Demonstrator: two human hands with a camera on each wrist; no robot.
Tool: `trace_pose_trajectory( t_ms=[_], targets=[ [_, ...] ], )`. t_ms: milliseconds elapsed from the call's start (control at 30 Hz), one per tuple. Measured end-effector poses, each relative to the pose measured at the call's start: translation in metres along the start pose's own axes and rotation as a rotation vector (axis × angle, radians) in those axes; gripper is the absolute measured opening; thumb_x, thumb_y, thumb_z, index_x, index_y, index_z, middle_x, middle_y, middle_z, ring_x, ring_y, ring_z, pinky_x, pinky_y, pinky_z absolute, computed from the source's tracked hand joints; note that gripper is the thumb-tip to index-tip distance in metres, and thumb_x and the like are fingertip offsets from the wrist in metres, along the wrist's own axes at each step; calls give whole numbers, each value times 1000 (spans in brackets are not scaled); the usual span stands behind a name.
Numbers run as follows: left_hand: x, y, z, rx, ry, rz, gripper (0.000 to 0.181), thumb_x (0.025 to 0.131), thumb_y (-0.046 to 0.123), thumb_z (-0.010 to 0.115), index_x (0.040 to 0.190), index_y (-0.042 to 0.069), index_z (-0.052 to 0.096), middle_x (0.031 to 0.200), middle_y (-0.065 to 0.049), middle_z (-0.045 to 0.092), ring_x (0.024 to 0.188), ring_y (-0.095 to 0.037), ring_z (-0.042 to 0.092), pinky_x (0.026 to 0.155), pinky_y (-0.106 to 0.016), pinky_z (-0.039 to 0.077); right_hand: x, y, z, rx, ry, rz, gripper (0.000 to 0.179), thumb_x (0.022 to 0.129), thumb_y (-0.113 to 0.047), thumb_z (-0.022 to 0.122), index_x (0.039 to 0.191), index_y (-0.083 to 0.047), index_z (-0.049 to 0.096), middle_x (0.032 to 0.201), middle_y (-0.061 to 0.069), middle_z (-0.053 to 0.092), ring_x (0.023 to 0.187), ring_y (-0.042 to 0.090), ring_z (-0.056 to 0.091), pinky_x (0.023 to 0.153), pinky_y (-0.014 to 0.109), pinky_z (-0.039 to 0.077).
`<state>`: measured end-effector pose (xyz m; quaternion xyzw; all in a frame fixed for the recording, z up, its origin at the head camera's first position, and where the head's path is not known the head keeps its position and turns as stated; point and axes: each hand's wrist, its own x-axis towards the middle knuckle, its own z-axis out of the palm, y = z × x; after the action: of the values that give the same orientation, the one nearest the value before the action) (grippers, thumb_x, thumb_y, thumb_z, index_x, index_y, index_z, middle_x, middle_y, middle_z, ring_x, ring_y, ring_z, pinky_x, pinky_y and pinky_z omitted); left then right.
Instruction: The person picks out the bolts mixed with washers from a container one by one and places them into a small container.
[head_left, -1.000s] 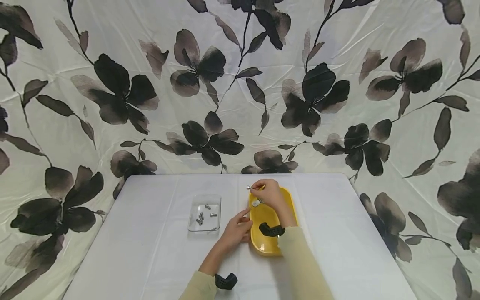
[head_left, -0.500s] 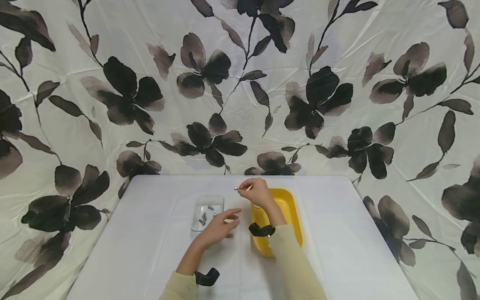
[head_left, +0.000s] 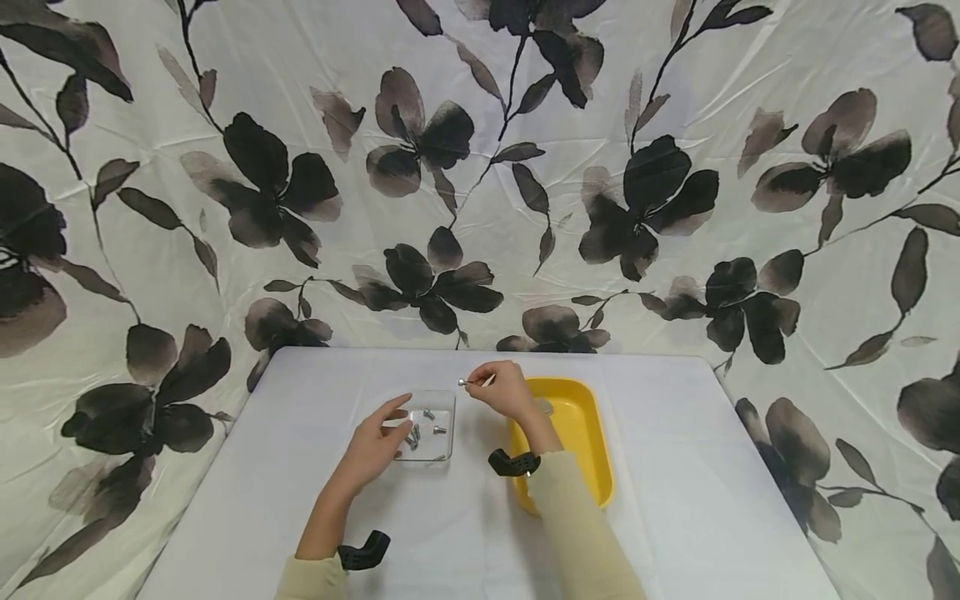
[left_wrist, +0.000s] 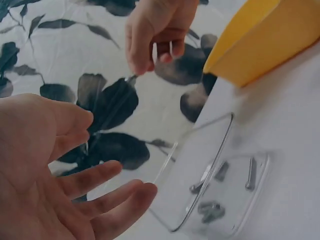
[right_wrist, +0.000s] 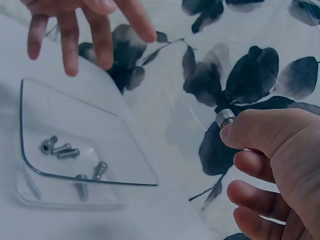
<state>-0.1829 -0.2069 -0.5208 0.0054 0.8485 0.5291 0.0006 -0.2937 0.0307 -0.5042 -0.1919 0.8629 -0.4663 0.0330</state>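
Observation:
In the head view my right hand point(head_left: 508, 395) pinches a small metal bolt point(head_left: 462, 382) between thumb and fingertips, above the table near the back right corner of a clear plastic box point(head_left: 452, 433). Its round head point(right_wrist: 225, 117) points out past the thumb in the right wrist view. My left hand point(head_left: 369, 450) is at the box's left side with fingers spread and holding nothing; whether it touches the wall I cannot tell. Several similar bolts point(right_wrist: 101, 170) lie loose inside the box.
A yellow tray point(head_left: 581, 454) stands right of the box, partly behind my right forearm. A round greyish piece point(head_left: 547, 407) lies at its far end. The white table point(head_left: 697, 467) ends at a flower-patterned cloth point(head_left: 555, 208).
My left hand has let go of the yellow tray's edge and moved left to the clear box. My right hand has carried the bolt leftward from over the tray towards the box.

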Motion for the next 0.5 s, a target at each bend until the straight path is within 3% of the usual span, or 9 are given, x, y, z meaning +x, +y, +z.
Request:
trace_pose_trajectory(
  t_ms=[167, 300, 500],
  targets=[
    [5, -15, -15, 57, 66, -12, 50, 101, 26, 54, 148, 19, 41, 134, -19, 52, 106, -32, 60, 73, -33, 56, 2, 0, 4, 1, -9, -18, 4, 85, -16, 75, 86, -12, 75, 76, -4, 65, 68, 16, 54, 57, 23, 46],
    [10, -31, -18, 55, 53, -75, 51, 102, 32, 52, 150, 21, 38, 135, -19, 50, 106, -33, 60, 74, -35, 56, 3, 0, 9, 18, -25, -13, 4, 84, -15, 75, 86, -11, 75, 75, -4, 65, 65, 15, 53, 55, 23, 46],
    [17, -55, -15, -29, 30, -142, 54, 101, 35, 52, 151, 20, 36, 137, -20, 47, 110, -39, 57, 76, -39, 58, 6, -1, 17, 41, -41, -3, 4, 84, -16, 76, 86, -12, 75, 76, -4, 65, 66, 15, 53, 55, 23, 45]
  ],
)
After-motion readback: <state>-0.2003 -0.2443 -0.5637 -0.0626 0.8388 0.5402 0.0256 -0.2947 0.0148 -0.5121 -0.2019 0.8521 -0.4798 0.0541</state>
